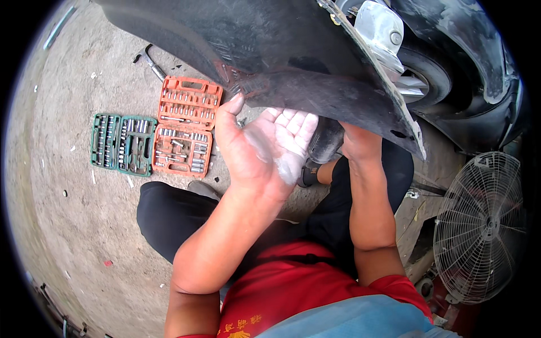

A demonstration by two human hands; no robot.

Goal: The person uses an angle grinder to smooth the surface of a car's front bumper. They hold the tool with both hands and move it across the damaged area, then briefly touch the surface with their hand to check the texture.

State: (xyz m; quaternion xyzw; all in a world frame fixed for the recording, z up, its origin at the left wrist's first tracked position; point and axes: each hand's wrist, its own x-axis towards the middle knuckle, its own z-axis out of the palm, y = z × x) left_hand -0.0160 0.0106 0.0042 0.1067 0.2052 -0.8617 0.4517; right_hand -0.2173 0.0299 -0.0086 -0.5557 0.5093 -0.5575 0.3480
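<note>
In the head view, your left hand [270, 143] is spread, palm up, at the lower edge of the dark panel [315, 93] before you; your right grip [360, 141] is partly hidden, hold unclear. You seem to be steadying it; moving it calls for support from both.

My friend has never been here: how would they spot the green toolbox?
Find the big dark car panel, then the person's open left hand below it. Left of that hand, an open orange toolbox lies on the floor. Just left of that is the green toolbox, told apart by colour.

Car repair workshop: black body panel [270, 42], tyre [442, 79], socket set [185, 126].
</note>
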